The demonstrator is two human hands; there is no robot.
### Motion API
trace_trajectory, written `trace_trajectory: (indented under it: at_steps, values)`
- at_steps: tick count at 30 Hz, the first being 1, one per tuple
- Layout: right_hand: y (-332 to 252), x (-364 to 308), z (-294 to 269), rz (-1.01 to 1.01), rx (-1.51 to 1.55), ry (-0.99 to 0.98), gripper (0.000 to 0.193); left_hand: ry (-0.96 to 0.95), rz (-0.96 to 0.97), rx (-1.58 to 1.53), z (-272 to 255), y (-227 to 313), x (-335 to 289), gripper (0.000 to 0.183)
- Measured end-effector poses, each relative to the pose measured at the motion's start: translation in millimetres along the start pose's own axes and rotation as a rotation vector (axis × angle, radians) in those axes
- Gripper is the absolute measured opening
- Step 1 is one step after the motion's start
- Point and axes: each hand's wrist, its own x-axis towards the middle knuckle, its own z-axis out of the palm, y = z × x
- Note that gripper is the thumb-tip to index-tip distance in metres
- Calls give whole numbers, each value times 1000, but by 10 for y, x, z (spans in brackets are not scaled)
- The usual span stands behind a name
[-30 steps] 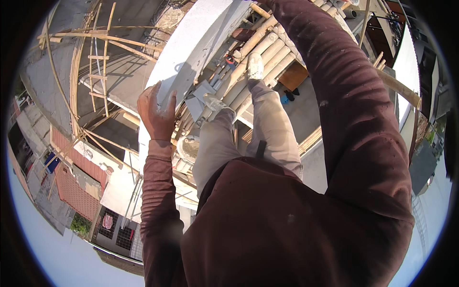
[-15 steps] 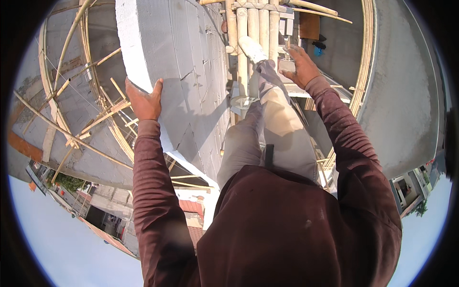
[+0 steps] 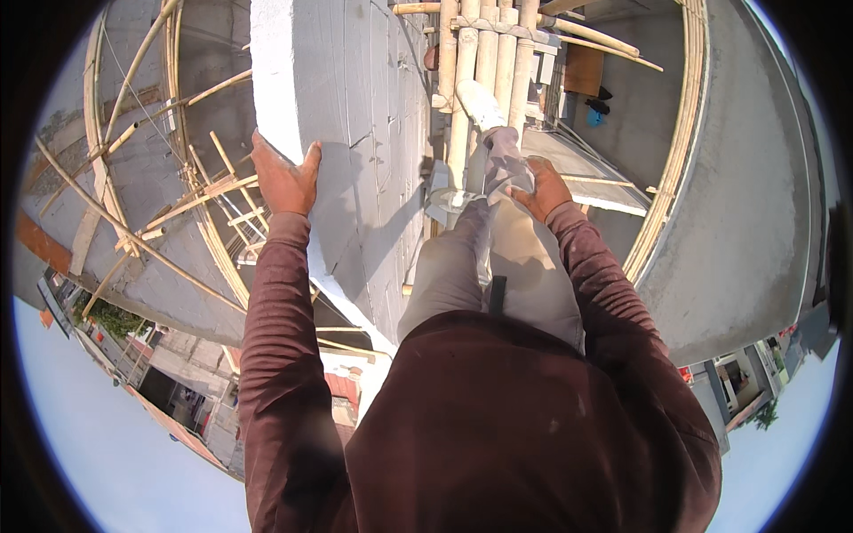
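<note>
My left hand (image 3: 286, 175) straddles the top edge of a wall of pale grey blocks (image 3: 342, 191), thumb on the inner face and fingers over the white top. My right hand (image 3: 544, 189) is closed over the right knee of my light grey trouser leg (image 3: 524, 258). Its thumb lies toward the inner side, and some of its fingertips are hidden. My right foot, in a pale shoe (image 3: 480, 104), stands forward on a row of bamboo poles (image 3: 486, 67). The other foot (image 3: 456, 197) is farther back, its shape hard to make out.
Bamboo scaffolding (image 3: 191, 182) crosses the space beyond the wall on the left. Bundled bamboo (image 3: 680, 115) runs along a grey rendered wall (image 3: 751, 191) on the right. A brown board (image 3: 583, 70) and a blue object (image 3: 596, 115) lie lower down. Rooftops (image 3: 195, 364) show far below.
My right hand has come inward and down from open air onto my right knee. My left hand keeps its place on the wall top, while the whole view has shifted slightly.
</note>
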Motion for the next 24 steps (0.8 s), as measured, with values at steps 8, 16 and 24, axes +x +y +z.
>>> trace_trajectory:
  at_steps: [8,16,24]
  values:
    - [-1885,169,-108,-728,-257,102,69,216,-167,-122,-132,276,-461,94]
    - [-3280,858,89,-1427,-800,137,59,350,-634,-606,242,814,-3306,38]
    - [-3488,1151,208,-1273,-1030,158,53,598,-1796,-781,1292,1181,-5330,46]
